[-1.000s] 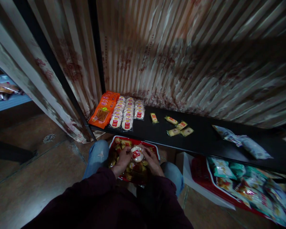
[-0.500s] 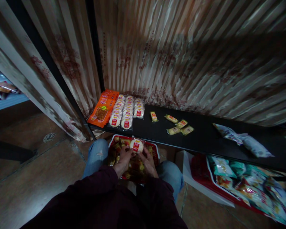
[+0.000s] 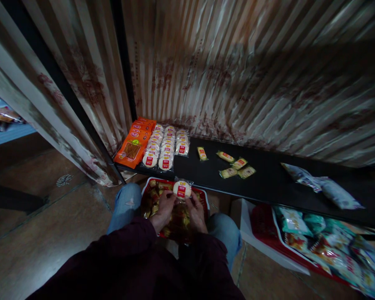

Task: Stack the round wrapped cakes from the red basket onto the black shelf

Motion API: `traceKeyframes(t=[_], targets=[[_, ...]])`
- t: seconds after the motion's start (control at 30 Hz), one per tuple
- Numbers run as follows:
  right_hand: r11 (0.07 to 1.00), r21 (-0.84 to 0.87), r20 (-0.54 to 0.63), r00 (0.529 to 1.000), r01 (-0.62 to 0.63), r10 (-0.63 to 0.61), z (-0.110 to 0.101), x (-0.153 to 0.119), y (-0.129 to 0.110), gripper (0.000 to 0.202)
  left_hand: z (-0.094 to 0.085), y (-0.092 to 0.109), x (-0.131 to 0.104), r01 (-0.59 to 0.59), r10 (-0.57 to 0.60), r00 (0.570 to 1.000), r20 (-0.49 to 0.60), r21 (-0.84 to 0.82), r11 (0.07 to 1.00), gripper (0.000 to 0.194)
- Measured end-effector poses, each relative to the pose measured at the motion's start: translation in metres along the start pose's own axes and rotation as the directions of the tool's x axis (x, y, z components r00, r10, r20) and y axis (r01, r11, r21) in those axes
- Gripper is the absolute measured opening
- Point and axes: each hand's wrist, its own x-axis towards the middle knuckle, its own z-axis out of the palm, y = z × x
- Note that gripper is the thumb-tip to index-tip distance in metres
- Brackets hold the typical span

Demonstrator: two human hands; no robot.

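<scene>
Between both hands I hold a round white rice cracker pack [image 3: 182, 189] in clear wrap with a red label. My left hand [image 3: 165, 207] grips its left edge and my right hand [image 3: 195, 209] its right edge, fingers closed on the wrapper. Below my hands, between my knees, stands a red basket [image 3: 207, 201] with a white rim, holding many small golden packs [image 3: 179, 223]. On the black shelf [image 3: 202, 177] ahead lie overlapping rows of the same round packs [image 3: 166, 150]; the third row, on the right, is shorter. Orange snack bags [image 3: 131, 146] lie left of them.
Several small yellow packs [image 3: 237, 163] are scattered mid-shelf. Two pale bags [image 3: 337, 192] lie further right. Beneath the shelf on the right, a red crate [image 3: 264, 221] holds green and white bags [image 3: 295, 221]. Black posts [image 3: 123, 58] and a pleated curtain [image 3: 206, 83] border the shelf.
Both hands have moved the round pack slightly up and to the right, toward the shelf's front edge. The packs on the shelf remain in place.
</scene>
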Motion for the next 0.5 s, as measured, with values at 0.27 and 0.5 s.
traceKeyframes(t=[0.27, 0.5], targets=[[0.999, 0.047, -0.042, 0.999, -0.021, 0.023, 0.007, 0.000, -0.018, 0.064, 0.002, 0.000, 0.010, -0.030, 0.030, 1.000, 0.004, 0.091, 0.995, 0.012], [0.998, 0.066, -0.080, 0.997, -0.010, 0.015, 0.010, 0.008, -0.017, 0.063, 0.005, 0.001, 0.016, -0.102, 0.100, 0.995, 0.023, 0.121, 0.987, 0.009]])
